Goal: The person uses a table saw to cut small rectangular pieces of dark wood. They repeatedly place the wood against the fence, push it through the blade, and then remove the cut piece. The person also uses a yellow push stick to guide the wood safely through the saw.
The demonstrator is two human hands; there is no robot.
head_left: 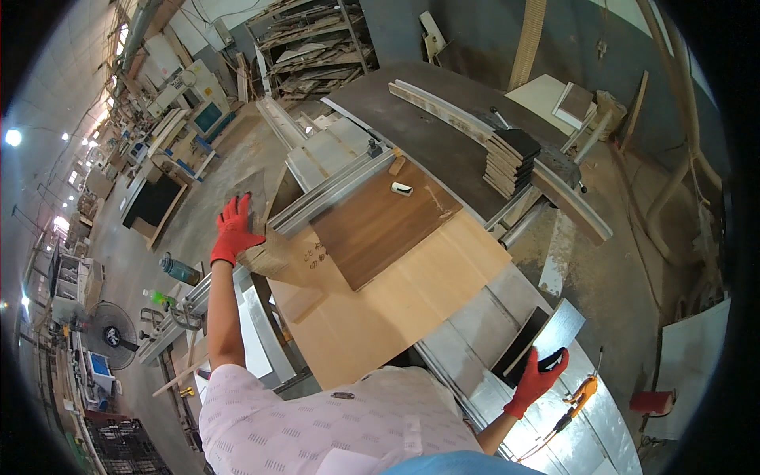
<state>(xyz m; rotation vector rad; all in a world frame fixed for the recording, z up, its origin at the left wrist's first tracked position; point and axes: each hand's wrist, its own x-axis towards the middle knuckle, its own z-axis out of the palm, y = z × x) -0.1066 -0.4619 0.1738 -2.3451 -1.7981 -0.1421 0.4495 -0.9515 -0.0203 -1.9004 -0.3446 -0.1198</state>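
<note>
My left hand (231,231), in a red glove, is open with fingers spread, beside a torn piece of brown cardboard (275,260). A large light wood-coloured panel (419,305) lies in front of my body. On it rests a darker brown wood-grain panel (384,226), with a small white and black object (401,188) on top. At the right, my gloved right hand (538,385) is closed at the near end of a tilted light-grey board (560,326). A black strip (522,345) lies alongside that board. Near this hand is an orange tool (582,396) with a thin pointed nozzle.
A stack of dark-ended strips (511,165) stands by a long fence (443,112) on the dark machine table (380,99). Metal rails (336,194) run past the panels. At left are a bottle (180,269) and a floor fan (111,336); a rack of offcuts (313,47) stands behind.
</note>
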